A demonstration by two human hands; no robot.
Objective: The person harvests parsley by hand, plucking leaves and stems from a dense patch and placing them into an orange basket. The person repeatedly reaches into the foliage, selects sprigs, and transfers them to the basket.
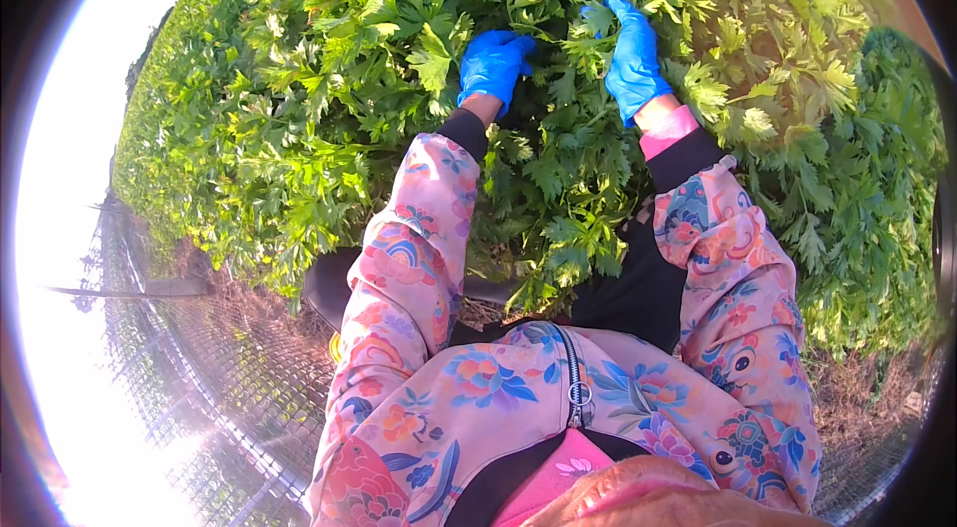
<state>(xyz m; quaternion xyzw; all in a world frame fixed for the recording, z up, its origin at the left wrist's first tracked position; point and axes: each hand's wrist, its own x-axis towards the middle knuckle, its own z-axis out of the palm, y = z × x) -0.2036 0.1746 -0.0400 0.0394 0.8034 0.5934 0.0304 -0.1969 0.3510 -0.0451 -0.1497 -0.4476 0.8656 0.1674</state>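
Both my hands wear blue disposable gloves and reach into a dense bed of leafy green plants [553, 168] that look like celery. My left hand [493, 67], fingers curled, is among the leaves at upper centre; foliage and shadow hide what its fingertips touch. To its right, my right hand [635, 56] is upright in the foliage with the fingers stretched forward and leaves against its palm side. Whether it grips a stem cannot be seen. A dark gap in the foliage lies between the two hands.
Leafy plants rise close around both forearms and spread to either side. At lower left a wire mesh fence [247, 377] runs beside dry ground litter, with a post [176, 288] near it. My dark-clad knees press against the plants' near edge. Bright glare covers the far left.
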